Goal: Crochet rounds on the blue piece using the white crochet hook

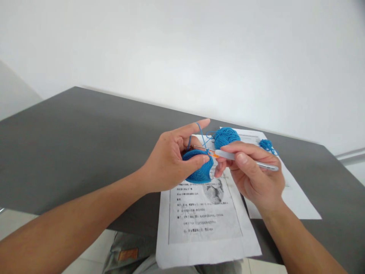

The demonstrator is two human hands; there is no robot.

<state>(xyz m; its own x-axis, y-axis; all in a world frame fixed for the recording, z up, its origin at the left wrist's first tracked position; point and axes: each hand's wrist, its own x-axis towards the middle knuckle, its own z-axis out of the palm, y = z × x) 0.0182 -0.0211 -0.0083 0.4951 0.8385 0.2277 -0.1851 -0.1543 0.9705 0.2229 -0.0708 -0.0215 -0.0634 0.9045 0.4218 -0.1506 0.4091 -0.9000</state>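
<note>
My left hand (171, 161) pinches a blue crocheted cup-shaped piece (199, 169) between thumb and fingers, its index finger stretched out with a blue strand of yarn looped over it. My right hand (252, 173) is closed on a crochet hook (239, 156) with a pale grey handle and orange collar; the hook's metal tip lies at the piece's upper rim. A ball of blue yarn (226, 136) rests on the table just behind both hands, its strand running to my left index finger.
Two printed sheets lie on the dark grey table (71, 140): one (205, 224) under my hands hangs over the near edge, another (293, 198) sits to the right. A small blue yarn clump (266, 144) lies on the right sheet. A white wall rises behind.
</note>
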